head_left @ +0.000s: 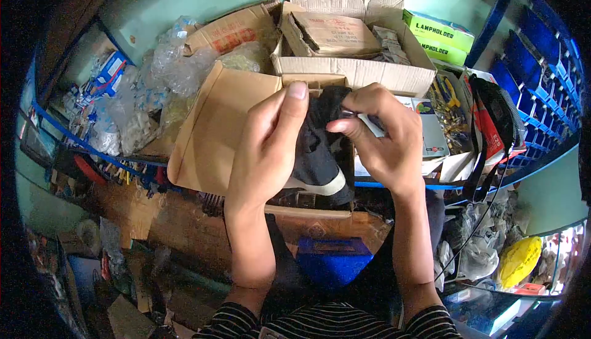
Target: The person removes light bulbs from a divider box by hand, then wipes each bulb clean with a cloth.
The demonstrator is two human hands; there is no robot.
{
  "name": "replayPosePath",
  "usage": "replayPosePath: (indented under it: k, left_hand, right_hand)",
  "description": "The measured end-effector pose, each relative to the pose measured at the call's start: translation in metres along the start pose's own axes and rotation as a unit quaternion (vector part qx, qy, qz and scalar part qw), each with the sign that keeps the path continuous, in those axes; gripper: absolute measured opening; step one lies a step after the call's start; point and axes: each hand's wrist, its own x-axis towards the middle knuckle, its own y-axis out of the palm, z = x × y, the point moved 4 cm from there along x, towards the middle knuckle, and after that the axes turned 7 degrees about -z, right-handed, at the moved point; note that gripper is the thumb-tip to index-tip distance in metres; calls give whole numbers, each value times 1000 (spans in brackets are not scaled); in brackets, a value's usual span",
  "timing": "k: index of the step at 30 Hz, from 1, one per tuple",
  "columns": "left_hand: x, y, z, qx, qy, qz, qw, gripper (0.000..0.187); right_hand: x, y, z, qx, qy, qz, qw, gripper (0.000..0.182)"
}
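Observation:
A piece of black cloth with a curved white band (317, 145) hangs between my hands, over an opened cardboard box (295, 211). My left hand (268, 139) is closed on its left side, thumb pointing up and the other fingers mostly hidden behind. On the other side my right hand (385, 133) pinches the cloth's upper right edge between thumb and forefinger. A small dark, shiny bit shows in that pinch, too small to name. The lower end of the cloth overlaps the box's inside in this view.
Behind stands a larger cardboard box (354, 68) holding smaller cartons. Clear plastic bags (132, 127) are heaped at left. Green lampholder boxes (437, 34), pliers (452, 96) and a black strap (492, 117) lie to the right. Blue bins (535, 50) line the right wall.

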Motion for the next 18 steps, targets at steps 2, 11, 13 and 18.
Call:
replayPosePath:
  k: [2, 11, 13, 18]
  left_hand:
    - [2, 2, 0, 20, 83, 8, 996, 39]
    - [-6, 8, -12, 78, 122, 9, 989, 20]
    - [-2, 9, -13, 62, 139, -7, 988, 21]
    - [2, -1, -4, 148, 164, -56, 974, 21]
  right_hand:
    - [-2, 0, -6, 56, 89, -21, 994, 18]
    - [-1, -4, -7, 98, 210, -23, 973, 35]
    - [2, -1, -11, 107, 125, -20, 986, 18]
    - [6, -2, -5, 8, -32, -20, 999, 24]
